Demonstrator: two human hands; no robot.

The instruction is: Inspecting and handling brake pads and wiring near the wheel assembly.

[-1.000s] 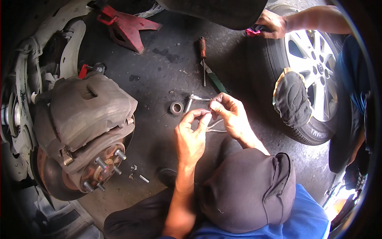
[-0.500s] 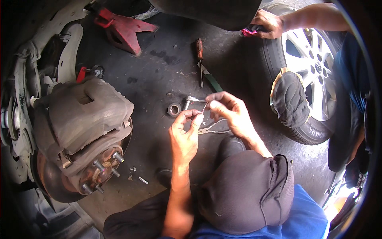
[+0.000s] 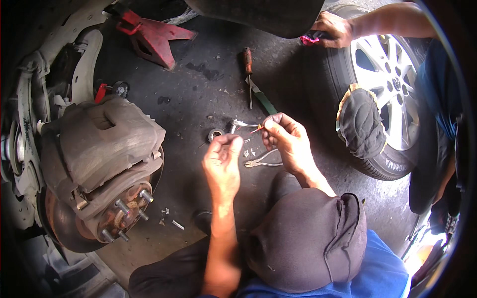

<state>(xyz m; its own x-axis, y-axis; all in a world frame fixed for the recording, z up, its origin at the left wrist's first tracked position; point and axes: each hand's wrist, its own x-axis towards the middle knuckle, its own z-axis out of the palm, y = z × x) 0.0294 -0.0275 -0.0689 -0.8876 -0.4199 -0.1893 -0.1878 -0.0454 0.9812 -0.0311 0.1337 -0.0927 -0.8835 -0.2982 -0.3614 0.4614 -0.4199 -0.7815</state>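
Note:
Near the centre, my right hand (image 3: 288, 141) pinches a thin red wire (image 3: 255, 130) between thumb and forefinger. My left hand (image 3: 222, 161) is just to its left, apart from it, with thumb and fingertips pressed together; whatever they may hold is too small to make out. On the floor beyond my hands lie a chrome ratchet wrench (image 3: 239, 123) and a black roll of tape (image 3: 215, 134), partly behind my left fingers. Pliers (image 3: 256, 162) lie between my forearms. A rounded dark cloth shape (image 3: 308, 238) hides part of my right arm.
At left stand a brake caliper (image 3: 107, 134) and a studded hub (image 3: 126, 208). Beyond are a red jack stand (image 3: 156, 39), a screwdriver (image 3: 248, 62) and a green-handled tool (image 3: 266, 102). Another person's hand (image 3: 335, 30) is by the wheel (image 3: 338, 69), which bears a dark pad (image 3: 362, 121).
My left hand has drawn back left and slightly down, away from my right. The wire stays in my right fingers, with its end now showing. More of the pliers shows.

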